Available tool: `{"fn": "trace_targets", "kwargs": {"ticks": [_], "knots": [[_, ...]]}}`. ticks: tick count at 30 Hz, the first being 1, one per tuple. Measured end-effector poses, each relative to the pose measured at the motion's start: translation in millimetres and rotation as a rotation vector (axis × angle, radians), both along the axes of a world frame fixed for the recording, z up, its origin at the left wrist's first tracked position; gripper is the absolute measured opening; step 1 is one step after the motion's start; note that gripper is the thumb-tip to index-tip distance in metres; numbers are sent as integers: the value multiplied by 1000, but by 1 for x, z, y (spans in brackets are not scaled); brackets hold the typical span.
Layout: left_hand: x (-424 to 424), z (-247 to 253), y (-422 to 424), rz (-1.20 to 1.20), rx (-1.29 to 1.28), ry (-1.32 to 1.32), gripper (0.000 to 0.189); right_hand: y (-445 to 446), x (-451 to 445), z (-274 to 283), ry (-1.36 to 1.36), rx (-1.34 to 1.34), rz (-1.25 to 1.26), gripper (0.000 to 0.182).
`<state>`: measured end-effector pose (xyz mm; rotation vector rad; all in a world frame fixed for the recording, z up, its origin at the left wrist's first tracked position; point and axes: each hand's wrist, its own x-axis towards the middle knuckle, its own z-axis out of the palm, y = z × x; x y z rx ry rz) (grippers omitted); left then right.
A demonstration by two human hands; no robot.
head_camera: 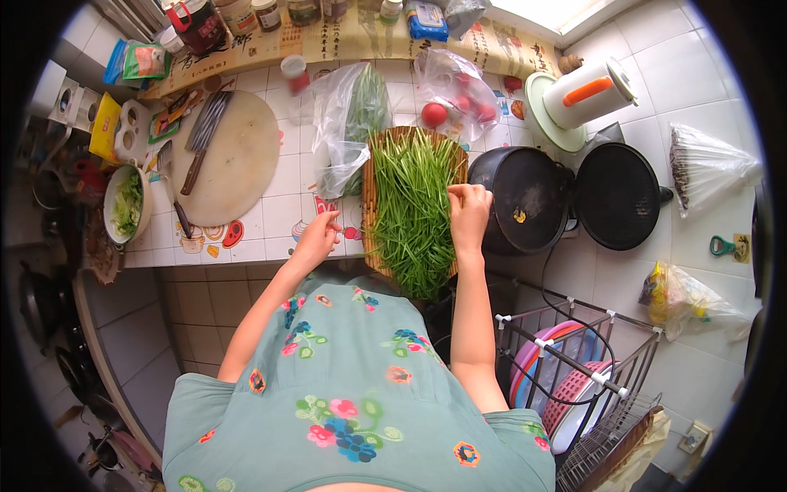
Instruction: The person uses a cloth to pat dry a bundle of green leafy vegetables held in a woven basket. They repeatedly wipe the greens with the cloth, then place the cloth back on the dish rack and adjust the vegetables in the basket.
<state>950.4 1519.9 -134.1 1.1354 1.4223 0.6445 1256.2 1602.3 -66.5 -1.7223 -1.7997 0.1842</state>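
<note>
A heap of long green stalks, likely garlic chives (412, 209), lies on a woven bamboo tray (369, 230) at the counter's front edge. My right hand (470, 209) is over the tray's right side, thumb and fingertips pinched together at the edge of the stalks; whether a stalk is between them is too small to tell. To the left of the tray, my left hand (320, 238) hovers over the tiled counter with fingers apart and nothing in it. A clear plastic bag of green vegetables (363, 111) lies behind and left of the tray.
A cleaver (206, 132) lies on the round cutting board (252, 160). A peeler-like tool (174, 190) and a bowl of lettuce (127, 200) are farther left. Right of the tray sits an open black electric pan (522, 197); behind are bagged tomatoes (464, 98) and a white kettle (587, 95).
</note>
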Motion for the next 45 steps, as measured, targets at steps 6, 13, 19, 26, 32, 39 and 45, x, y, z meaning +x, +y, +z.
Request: {"fn": "trace_targets", "kwargs": {"ticks": [6,13,19,26,32,39,45], "knots": [[-6,-1,-2,6,23,-45,34,30,-6,-30,-239,-125,120,8],[-8,5,-2,16,20,-68,31,36,21,-14,613,-318,-122,14],[-1,9,9,-7,45,-58,30,37,41,12,1038,-286,-48,20],[5,11,12,-70,86,-57,29,33,50,11,1186,-217,-88,17],[2,6,9,-56,97,-70,27,29,48,6,1334,-221,-50,19],[0,6,6,-52,82,-65,28,16,45,6,1232,-189,-145,17],[0,4,7,-68,68,-65,28,-19,49,43,631,-108,-273,18]]}}
